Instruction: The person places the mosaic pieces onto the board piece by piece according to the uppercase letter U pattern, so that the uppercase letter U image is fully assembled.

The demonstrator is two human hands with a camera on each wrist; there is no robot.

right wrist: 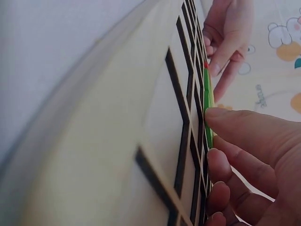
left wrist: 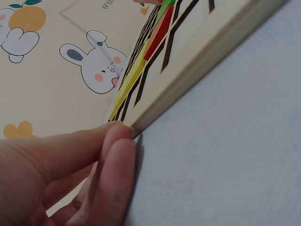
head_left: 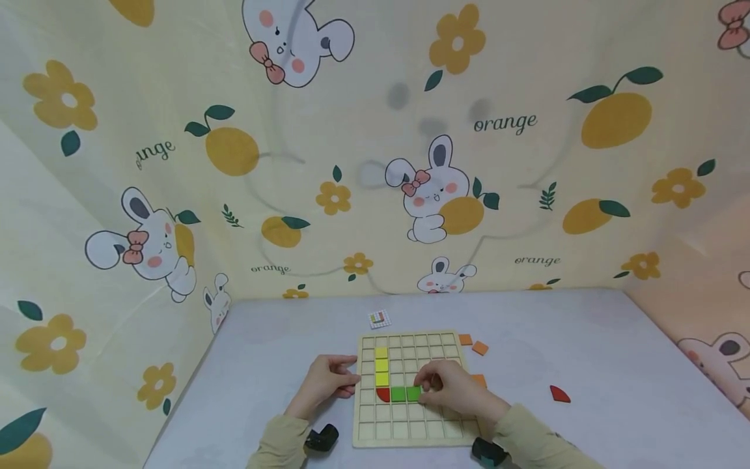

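A square wooden grid board (head_left: 368, 430) lies on the table. On it, three yellow square tiles (head_left: 382, 365) form a column, with a red quarter-round tile (head_left: 383, 395) below them. Two green square tiles (head_left: 398, 394) continue rightward from the red one. My left hand (head_left: 325, 384) grips the board's left edge; the left wrist view shows its thumb and finger against the rim. With curled fingers, my right hand (head_left: 454, 389) pinches the right-hand green tile, which sits in the row. In the right wrist view the thumb (right wrist: 223, 115) touches green.
A small pattern card (head_left: 379, 318) lies behind the board. Orange square tiles (head_left: 480, 348) are scattered by the board's right side, one partly under my right hand. Farther right is another red quarter-round tile (head_left: 560, 394). A printed curtain (head_left: 363, 143) hangs behind the table.
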